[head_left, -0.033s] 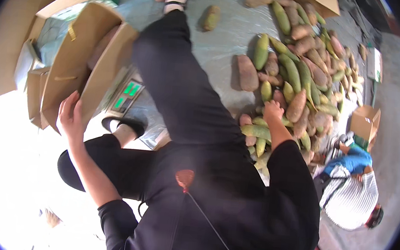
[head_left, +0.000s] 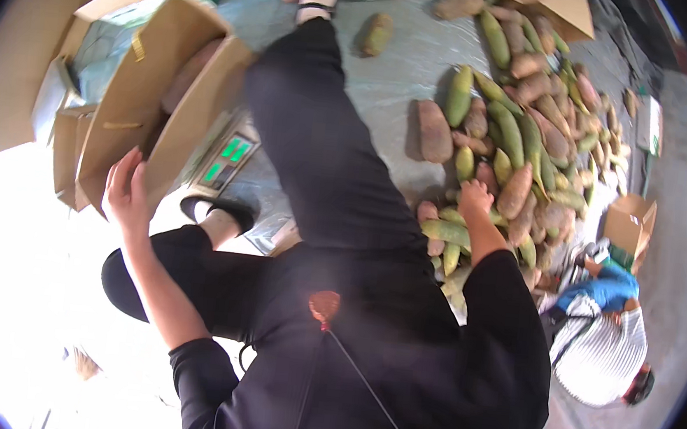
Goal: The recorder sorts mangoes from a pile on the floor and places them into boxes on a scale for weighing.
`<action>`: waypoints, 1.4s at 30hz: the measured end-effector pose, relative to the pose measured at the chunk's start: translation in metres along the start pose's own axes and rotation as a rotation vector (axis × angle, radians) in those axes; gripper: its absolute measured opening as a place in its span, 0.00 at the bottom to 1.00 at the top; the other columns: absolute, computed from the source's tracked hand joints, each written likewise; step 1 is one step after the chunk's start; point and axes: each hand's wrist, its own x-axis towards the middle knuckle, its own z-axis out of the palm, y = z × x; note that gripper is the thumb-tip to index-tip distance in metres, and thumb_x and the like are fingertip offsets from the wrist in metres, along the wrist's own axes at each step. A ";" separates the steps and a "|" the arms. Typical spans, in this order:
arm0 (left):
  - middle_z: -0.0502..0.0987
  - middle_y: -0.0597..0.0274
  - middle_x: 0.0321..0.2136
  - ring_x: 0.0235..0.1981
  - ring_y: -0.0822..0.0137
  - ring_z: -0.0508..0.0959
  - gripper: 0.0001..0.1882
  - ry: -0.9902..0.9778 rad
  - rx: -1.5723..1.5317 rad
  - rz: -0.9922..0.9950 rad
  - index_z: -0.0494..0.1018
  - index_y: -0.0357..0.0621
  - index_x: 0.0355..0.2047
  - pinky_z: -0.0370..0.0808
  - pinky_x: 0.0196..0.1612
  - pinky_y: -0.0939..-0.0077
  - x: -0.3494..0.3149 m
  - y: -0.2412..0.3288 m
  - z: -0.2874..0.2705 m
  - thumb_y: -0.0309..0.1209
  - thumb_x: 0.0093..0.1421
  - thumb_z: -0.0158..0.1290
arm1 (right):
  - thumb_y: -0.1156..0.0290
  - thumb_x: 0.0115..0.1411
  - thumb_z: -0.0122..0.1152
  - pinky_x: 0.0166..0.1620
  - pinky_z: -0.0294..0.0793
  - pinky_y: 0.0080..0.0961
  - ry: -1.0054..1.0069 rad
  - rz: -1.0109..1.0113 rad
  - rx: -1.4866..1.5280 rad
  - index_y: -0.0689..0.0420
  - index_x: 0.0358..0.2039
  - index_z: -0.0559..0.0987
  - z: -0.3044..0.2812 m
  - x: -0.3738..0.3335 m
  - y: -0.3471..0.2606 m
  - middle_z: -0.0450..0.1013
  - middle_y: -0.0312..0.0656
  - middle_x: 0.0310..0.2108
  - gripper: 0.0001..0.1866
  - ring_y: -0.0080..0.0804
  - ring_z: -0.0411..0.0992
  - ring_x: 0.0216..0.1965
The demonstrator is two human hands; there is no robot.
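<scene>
Grey sheeting (head_left: pixel 404 96) likely keeps the root vegetables (head_left: pixel 515 190) clean; they heap around the right hand (head_left: pixel 475 200), curled among them, whether gripping I can't tell. The left hand (head_left: pixel 128 194), loosely spread, seemingly empty, sits at the carton (head_left: pixel 196 109), perhaps steadying it.

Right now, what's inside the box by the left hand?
In the box, one reddish-brown root shows, its right side cut off by the right flap. That flap also hides much of the bottom, so I can't tell whether more lies there.
</scene>
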 end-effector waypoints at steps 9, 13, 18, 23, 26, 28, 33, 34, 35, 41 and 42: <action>0.71 0.57 0.49 0.51 0.61 0.70 0.20 0.483 -0.036 -0.088 0.71 0.44 0.51 0.63 0.56 0.67 0.009 -0.034 -0.014 0.29 0.58 0.55 | 0.71 0.43 0.69 0.50 0.71 0.44 0.179 -0.047 0.151 0.48 0.48 0.72 -0.032 -0.019 0.000 0.66 0.37 0.49 0.28 0.40 0.64 0.54; 0.66 0.53 0.54 0.56 0.57 0.65 0.25 0.497 -0.132 -0.202 0.68 0.45 0.53 0.60 0.59 0.63 0.009 -0.050 -0.018 0.32 0.54 0.57 | 0.70 0.39 0.72 0.50 0.70 0.41 0.318 -0.103 0.361 0.51 0.48 0.72 -0.035 0.001 0.009 0.67 0.40 0.49 0.32 0.44 0.64 0.53; 0.60 0.48 0.59 0.60 0.50 0.59 0.34 0.416 -0.045 -0.267 0.64 0.48 0.57 0.55 0.62 0.58 0.008 -0.056 -0.012 0.36 0.49 0.61 | 0.72 0.42 0.71 0.51 0.68 0.39 0.442 -0.148 0.951 0.57 0.50 0.72 -0.047 0.045 0.036 0.68 0.48 0.49 0.32 0.48 0.67 0.50; 0.54 0.50 0.63 0.64 0.48 0.51 0.46 0.327 0.135 -0.264 0.59 0.52 0.61 0.52 0.64 0.56 -0.003 -0.041 -0.015 0.34 0.41 0.67 | 0.76 0.48 0.67 0.51 0.67 0.27 0.536 -0.333 1.279 0.64 0.53 0.70 -0.166 -0.004 -0.021 0.70 0.45 0.47 0.29 0.32 0.68 0.47; 0.51 0.51 0.64 0.66 0.46 0.48 0.51 0.247 0.202 -0.288 0.55 0.54 0.63 0.50 0.65 0.54 -0.005 -0.031 -0.018 0.33 0.37 0.69 | 0.77 0.52 0.64 0.52 0.66 0.26 0.701 -0.455 1.330 0.63 0.54 0.69 -0.235 -0.032 -0.036 0.69 0.44 0.48 0.28 0.30 0.68 0.48; 0.50 0.51 0.65 0.66 0.44 0.46 0.53 0.237 0.193 -0.299 0.54 0.54 0.63 0.50 0.65 0.53 -0.006 -0.030 -0.022 0.33 0.36 0.70 | 0.78 0.54 0.62 0.53 0.66 0.26 0.756 -0.584 1.523 0.63 0.55 0.67 -0.292 -0.068 -0.061 0.69 0.44 0.49 0.27 0.31 0.68 0.49; 0.49 0.50 0.65 0.66 0.41 0.45 0.55 0.199 0.194 -0.299 0.52 0.54 0.64 0.50 0.65 0.50 -0.006 -0.029 -0.025 0.35 0.36 0.70 | 0.75 0.60 0.55 0.56 0.64 0.36 0.820 -1.136 1.640 0.69 0.57 0.61 -0.389 -0.121 -0.110 0.63 0.49 0.54 0.26 0.38 0.65 0.54; 0.49 0.50 0.65 0.66 0.41 0.45 0.55 0.200 0.193 -0.303 0.52 0.54 0.64 0.50 0.65 0.50 -0.006 -0.030 -0.025 0.35 0.36 0.70 | 0.75 0.61 0.54 0.56 0.64 0.39 0.783 -1.215 1.656 0.69 0.58 0.61 -0.402 -0.133 -0.128 0.62 0.50 0.55 0.26 0.40 0.64 0.55; 0.50 0.49 0.65 0.66 0.41 0.45 0.55 0.192 0.198 -0.305 0.52 0.54 0.64 0.50 0.65 0.50 -0.006 -0.030 -0.026 0.35 0.36 0.70 | 0.75 0.61 0.54 0.56 0.65 0.38 0.714 -1.283 1.689 0.68 0.57 0.62 -0.412 -0.141 -0.147 0.64 0.49 0.55 0.25 0.39 0.65 0.54; 0.50 0.48 0.65 0.66 0.40 0.45 0.57 0.192 0.219 -0.266 0.51 0.54 0.65 0.50 0.64 0.49 -0.008 -0.035 -0.023 0.37 0.35 0.71 | 0.73 0.55 0.62 0.50 0.69 0.26 0.216 -1.455 1.645 0.63 0.52 0.70 -0.417 -0.169 -0.279 0.70 0.42 0.46 0.23 0.28 0.69 0.47; 0.50 0.48 0.65 0.66 0.40 0.45 0.57 0.192 0.220 -0.259 0.51 0.54 0.65 0.50 0.64 0.49 -0.008 -0.035 -0.022 0.37 0.35 0.71 | 0.71 0.57 0.62 0.49 0.69 0.26 0.152 -1.452 1.555 0.62 0.53 0.69 -0.412 -0.173 -0.296 0.70 0.42 0.48 0.24 0.28 0.68 0.48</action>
